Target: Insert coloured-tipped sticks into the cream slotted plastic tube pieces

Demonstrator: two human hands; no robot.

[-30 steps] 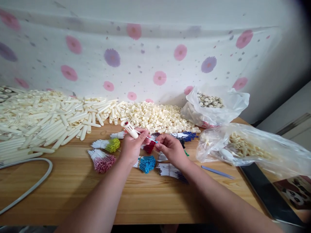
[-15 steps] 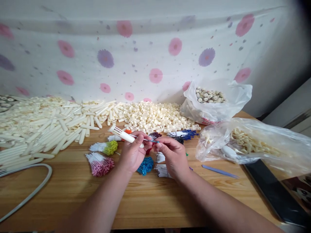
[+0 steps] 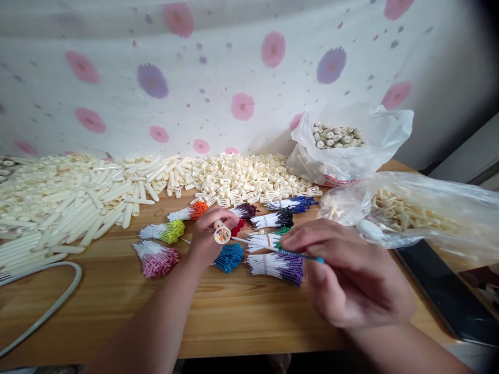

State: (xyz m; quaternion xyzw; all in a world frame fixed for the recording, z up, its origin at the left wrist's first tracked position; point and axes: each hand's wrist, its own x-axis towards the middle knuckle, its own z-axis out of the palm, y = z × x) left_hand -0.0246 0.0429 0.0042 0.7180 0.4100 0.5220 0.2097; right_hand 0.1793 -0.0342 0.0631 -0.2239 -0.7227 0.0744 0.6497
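Note:
My left hand (image 3: 208,234) grips a white tube (image 3: 222,234), its open end turned toward the camera with small coloured bits inside. Close to the camera, my right hand (image 3: 346,270) pinches a thin stick (image 3: 278,251), white at one end and blue at the other. Bundles of coloured sticks lie around the hands: orange (image 3: 189,211), yellow (image 3: 163,231), pink (image 3: 156,257), blue (image 3: 228,258), purple (image 3: 276,266), green (image 3: 267,239), black (image 3: 273,218) and dark blue (image 3: 292,204). A red bundle is partly hidden behind my left hand.
Long white tubes (image 3: 105,202) and short slotted pieces (image 3: 249,176) are heaped along the back. On the right stand a white bag (image 3: 343,161), a clear bag (image 3: 429,208) and a black flat object (image 3: 440,291). A white cable (image 3: 58,301) curves at the left.
My right hand has moved away from my left, toward the camera and rightward, with the stick. The tube has turned its slotted end to the camera. The view has shifted slightly.

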